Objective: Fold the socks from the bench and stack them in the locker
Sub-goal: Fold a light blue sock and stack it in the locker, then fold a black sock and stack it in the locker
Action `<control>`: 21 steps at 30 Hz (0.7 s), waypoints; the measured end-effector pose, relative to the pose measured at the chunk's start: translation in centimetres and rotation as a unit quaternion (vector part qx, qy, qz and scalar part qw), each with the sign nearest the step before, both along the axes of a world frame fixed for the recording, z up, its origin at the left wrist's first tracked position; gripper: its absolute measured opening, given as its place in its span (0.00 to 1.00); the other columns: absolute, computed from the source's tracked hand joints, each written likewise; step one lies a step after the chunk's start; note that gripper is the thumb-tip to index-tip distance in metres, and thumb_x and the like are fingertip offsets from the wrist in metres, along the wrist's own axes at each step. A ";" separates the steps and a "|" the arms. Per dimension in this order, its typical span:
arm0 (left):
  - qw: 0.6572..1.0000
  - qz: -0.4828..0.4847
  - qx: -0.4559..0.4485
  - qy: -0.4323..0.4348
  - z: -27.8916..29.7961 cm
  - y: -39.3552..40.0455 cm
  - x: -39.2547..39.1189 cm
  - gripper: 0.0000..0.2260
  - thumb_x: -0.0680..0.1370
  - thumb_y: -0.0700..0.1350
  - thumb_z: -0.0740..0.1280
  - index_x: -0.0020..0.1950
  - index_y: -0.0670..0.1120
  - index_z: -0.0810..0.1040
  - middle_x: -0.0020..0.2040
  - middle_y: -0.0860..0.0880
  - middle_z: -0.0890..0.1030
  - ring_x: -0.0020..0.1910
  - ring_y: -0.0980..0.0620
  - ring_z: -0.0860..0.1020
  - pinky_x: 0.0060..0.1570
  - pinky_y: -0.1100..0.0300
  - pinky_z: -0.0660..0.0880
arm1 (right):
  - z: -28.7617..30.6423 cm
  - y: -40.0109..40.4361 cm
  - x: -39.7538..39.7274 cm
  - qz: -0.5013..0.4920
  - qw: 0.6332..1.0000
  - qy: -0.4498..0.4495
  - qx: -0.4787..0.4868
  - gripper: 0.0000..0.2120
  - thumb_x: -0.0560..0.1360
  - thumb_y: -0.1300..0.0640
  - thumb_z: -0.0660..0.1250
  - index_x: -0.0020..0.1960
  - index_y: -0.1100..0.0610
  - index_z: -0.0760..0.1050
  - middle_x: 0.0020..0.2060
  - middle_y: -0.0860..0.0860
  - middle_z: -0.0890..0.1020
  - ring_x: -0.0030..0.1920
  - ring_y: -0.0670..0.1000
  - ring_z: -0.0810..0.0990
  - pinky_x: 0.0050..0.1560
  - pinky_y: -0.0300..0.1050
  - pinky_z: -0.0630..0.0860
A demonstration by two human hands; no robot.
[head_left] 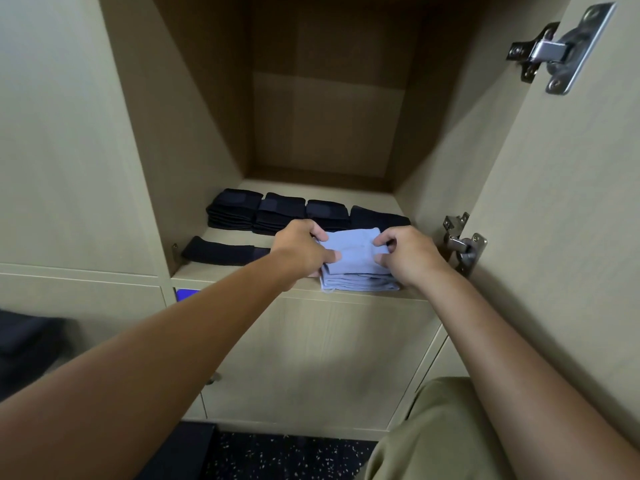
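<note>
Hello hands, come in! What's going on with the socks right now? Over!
Left hand and right hand both pinch the blue socks. Blue pile sits at the locker shelf front edge. Black sock stacks behind; nothing blocking.

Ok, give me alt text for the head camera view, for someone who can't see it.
Both hands, left hand and right hand, pinch the top of a blue sock stack at the locker shelf front edge. Folded black socks line the shelf behind.

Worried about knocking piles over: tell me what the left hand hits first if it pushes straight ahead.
Probably the black sock piles right behind the left hand, which grips the blue socks; the gap is unclear.
</note>
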State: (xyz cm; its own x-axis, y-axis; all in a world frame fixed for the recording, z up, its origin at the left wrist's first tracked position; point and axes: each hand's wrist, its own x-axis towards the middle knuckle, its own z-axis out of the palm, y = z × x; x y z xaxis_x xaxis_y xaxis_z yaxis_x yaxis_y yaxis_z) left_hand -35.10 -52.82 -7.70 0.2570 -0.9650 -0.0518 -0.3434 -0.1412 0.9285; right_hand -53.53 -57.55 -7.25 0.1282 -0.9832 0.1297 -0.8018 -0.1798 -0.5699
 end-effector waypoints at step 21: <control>0.988 0.029 -0.074 -0.129 1.5 1.5 2.0 0.10 0.77 0.49 0.74 0.56 0.48 0.80 0.47 0.53 0.84 0.47 0.51 0.82 0.48 0.55 0.80 | 0.3 0.2 0.7 -0.010 0.997 -0.001 -0.080 0.09 0.76 0.53 0.72 0.55 0.51 0.79 0.57 0.54 0.79 0.56 0.54 0.78 0.50 0.43 0.71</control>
